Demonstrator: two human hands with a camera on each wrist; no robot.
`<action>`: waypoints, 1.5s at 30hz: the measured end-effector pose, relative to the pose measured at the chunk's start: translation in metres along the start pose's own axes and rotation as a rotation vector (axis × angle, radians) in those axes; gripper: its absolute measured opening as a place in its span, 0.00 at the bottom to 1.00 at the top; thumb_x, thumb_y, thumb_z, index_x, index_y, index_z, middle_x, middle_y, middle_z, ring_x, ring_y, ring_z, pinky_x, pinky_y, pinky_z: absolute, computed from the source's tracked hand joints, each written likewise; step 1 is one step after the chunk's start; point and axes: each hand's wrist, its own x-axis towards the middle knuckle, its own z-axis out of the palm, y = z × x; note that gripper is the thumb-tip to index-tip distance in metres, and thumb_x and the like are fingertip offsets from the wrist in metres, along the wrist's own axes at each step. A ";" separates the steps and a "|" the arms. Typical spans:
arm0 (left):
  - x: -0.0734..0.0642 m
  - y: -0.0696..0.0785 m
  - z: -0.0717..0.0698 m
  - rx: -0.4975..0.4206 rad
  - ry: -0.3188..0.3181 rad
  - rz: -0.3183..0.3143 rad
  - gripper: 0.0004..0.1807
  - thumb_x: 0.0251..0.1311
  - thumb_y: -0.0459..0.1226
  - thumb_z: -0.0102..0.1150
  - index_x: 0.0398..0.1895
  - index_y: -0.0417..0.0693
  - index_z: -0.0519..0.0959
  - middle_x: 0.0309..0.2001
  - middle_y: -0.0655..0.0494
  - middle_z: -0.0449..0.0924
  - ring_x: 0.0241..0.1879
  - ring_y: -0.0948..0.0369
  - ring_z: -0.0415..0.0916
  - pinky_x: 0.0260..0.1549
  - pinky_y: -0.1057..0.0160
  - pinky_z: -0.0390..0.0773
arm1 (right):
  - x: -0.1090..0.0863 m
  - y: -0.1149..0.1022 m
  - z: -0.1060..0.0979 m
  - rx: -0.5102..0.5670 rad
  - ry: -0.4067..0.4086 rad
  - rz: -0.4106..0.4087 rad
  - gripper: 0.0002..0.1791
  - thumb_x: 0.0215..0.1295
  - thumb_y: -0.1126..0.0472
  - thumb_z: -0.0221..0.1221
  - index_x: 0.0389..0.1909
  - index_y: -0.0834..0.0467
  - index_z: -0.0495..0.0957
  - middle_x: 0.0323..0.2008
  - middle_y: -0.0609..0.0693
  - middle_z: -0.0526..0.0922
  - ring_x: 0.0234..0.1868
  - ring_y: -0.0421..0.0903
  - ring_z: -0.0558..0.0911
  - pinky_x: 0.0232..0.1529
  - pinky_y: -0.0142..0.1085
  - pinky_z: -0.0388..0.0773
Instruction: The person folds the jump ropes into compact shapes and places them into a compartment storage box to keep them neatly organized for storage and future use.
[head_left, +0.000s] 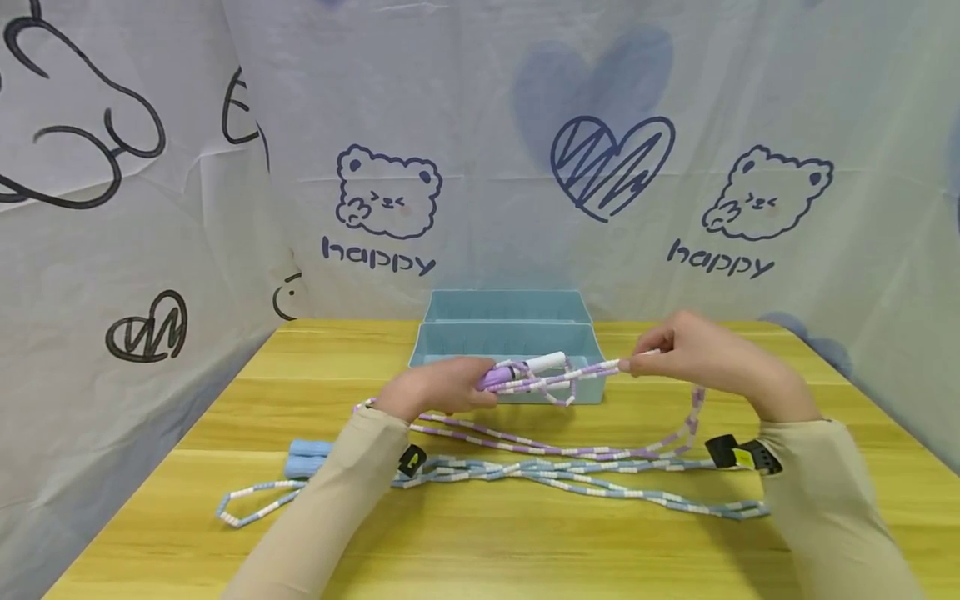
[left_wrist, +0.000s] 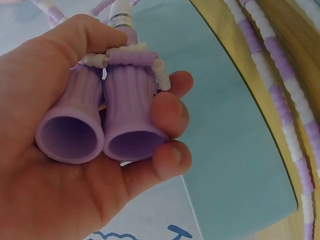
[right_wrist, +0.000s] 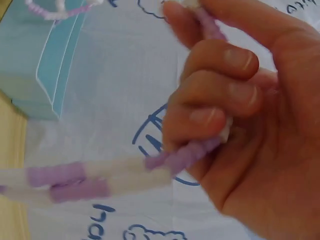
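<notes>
My left hand (head_left: 438,387) holds the two purple handles (left_wrist: 131,100) of a purple-and-white beaded jump rope side by side, above the table before the box. In the left wrist view the handles' hollow ends face the camera, and beaded cord (left_wrist: 132,56) crosses over them. To the right, my right hand (head_left: 705,362) grips a doubled stretch of the same rope, drawn out from the handles. The right wrist view shows fingers curled round the beaded cord (right_wrist: 187,156). Another length of purple-and-white rope (head_left: 525,443) droops in a long loop below both hands.
A light-blue box (head_left: 592,387) with its lid raised stands at the table's back, behind the handles. Nearer me, a blue-and-white beaded jump rope (head_left: 637,493) lies stretched across the wooden table (head_left: 525,550), its blue handles (head_left: 303,460) at the left. A printed cloth (head_left: 480,100) hangs behind.
</notes>
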 end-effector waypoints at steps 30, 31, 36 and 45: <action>-0.005 0.020 -0.005 -0.084 -0.079 0.268 0.26 0.63 0.41 0.59 0.65 0.66 0.69 0.36 0.57 0.74 0.28 0.63 0.71 0.28 0.63 0.75 | 0.037 0.043 0.040 0.258 0.305 -0.045 0.17 0.76 0.53 0.51 0.54 0.59 0.79 0.24 0.58 0.69 0.21 0.51 0.68 0.20 0.35 0.64; -0.006 0.020 -0.006 -0.120 -0.087 0.263 0.27 0.63 0.40 0.59 0.65 0.66 0.69 0.35 0.56 0.74 0.26 0.62 0.71 0.25 0.64 0.75 | 0.038 0.045 0.041 0.275 0.292 -0.036 0.18 0.76 0.52 0.51 0.55 0.58 0.79 0.25 0.59 0.69 0.22 0.51 0.69 0.20 0.35 0.64; -0.010 0.019 -0.008 -0.317 -0.105 0.214 0.40 0.64 0.39 0.60 0.74 0.79 0.54 0.46 0.50 0.74 0.18 0.60 0.66 0.18 0.64 0.72 | 0.040 0.054 0.047 0.329 0.263 0.019 0.20 0.74 0.47 0.52 0.57 0.54 0.79 0.28 0.59 0.71 0.23 0.50 0.70 0.21 0.36 0.65; -0.011 0.020 -0.009 -0.419 -0.146 0.286 0.45 0.68 0.38 0.57 0.71 0.95 0.45 0.49 0.47 0.72 0.18 0.58 0.67 0.16 0.58 0.73 | 0.046 0.072 0.058 0.302 0.252 0.051 0.19 0.70 0.47 0.58 0.50 0.57 0.82 0.24 0.52 0.74 0.19 0.47 0.68 0.20 0.35 0.67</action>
